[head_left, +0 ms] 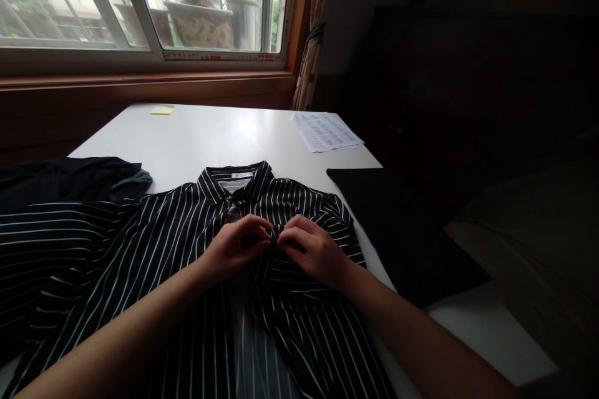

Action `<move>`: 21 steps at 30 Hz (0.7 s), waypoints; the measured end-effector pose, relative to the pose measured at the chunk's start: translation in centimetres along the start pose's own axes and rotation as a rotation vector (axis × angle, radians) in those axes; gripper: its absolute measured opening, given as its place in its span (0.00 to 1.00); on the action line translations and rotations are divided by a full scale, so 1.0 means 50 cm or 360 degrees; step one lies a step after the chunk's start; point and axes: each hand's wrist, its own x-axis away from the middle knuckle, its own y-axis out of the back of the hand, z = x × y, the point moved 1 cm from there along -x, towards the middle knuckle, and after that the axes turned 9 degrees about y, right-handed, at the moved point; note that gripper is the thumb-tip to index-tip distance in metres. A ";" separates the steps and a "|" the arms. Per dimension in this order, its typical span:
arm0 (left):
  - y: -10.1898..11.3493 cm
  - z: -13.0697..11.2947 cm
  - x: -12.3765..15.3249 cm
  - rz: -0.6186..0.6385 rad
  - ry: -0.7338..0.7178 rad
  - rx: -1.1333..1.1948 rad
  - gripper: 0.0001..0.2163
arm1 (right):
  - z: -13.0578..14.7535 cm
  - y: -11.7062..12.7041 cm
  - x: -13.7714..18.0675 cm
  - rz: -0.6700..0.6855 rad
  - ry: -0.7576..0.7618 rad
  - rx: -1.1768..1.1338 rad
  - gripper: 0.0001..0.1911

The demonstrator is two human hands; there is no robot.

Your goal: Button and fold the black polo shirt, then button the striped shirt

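Observation:
A black shirt with white stripes (173,274) lies face up, its collar pointing away from me. The front hangs apart below the chest, and the inside of the back shows in the gap. Over the chest, my left hand (236,243) and my right hand (313,249) meet fingertip to fingertip. Both pinch the shirt's front edge, which is lifted and bunched between them. Whether a button sits in the fingers is too small to tell. One sleeve (56,237) stretches out to the left.
The shirt lies on a white table (224,131). Dark folded clothing (65,177) rests at the left, and a black cloth or sheet (402,224) at the right. Printed papers (326,131) and a yellow sticky note (162,110) lie toward the back, below a window (210,0).

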 end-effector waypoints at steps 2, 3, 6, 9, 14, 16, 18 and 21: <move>0.000 -0.001 0.000 0.0000 0.0002 0.0005 0.11 | 0.001 0.001 -0.001 -0.0003 -0.0018 -0.0012 0.05; 0.000 -0.001 0.000 -0.0002 0.0004 0.0011 0.11 | 0.001 0.001 -0.001 -0.0014 -0.0030 -0.0013 0.04; 0.001 0.000 0.002 -0.0022 0.0022 0.0033 0.10 | 0.001 0.003 -0.002 -0.0085 -0.0071 0.0011 0.02; 0.003 0.001 0.003 -0.0051 0.0049 0.0059 0.11 | 0.000 0.005 -0.002 -0.0149 -0.0086 0.0073 0.03; 0.007 0.003 0.001 -0.0079 0.0109 0.0137 0.11 | -0.001 0.004 0.001 -0.0168 -0.0068 0.0143 0.05; 0.007 0.004 0.000 -0.0073 0.0124 0.0174 0.11 | -0.001 0.004 0.002 -0.0163 -0.0049 0.0156 0.08; 0.006 0.005 -0.001 -0.0057 0.0129 0.0204 0.11 | -0.002 0.003 0.002 -0.0156 -0.0032 0.0167 0.09; 0.007 0.003 -0.002 -0.0034 0.0116 0.0193 0.09 | -0.002 0.002 0.002 -0.0149 -0.0030 0.0179 0.10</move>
